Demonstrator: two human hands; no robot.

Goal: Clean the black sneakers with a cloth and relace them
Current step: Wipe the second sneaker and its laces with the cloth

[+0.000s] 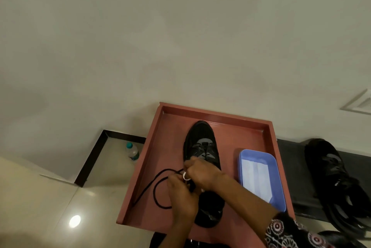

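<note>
A black sneaker (201,141) lies in the reddish tray (224,119), toe pointing away from me. My right hand (200,173) is curled over its eyelet area and pinches the black lace (158,175). My left hand (181,193), just below it, grips the same lace near the shoe's collar. A loop of lace trails left across the tray floor. The second black sneaker (331,169) sits outside the tray on a dark ledge at right. A folded white cloth (255,177) rests in a blue plastic tray (280,193).
A plastic water bottle (132,152) with a green cap stands on the floor left of the tray. A dark skirting (88,161) lines the wall corner. Glossy floor tiles spread at lower left.
</note>
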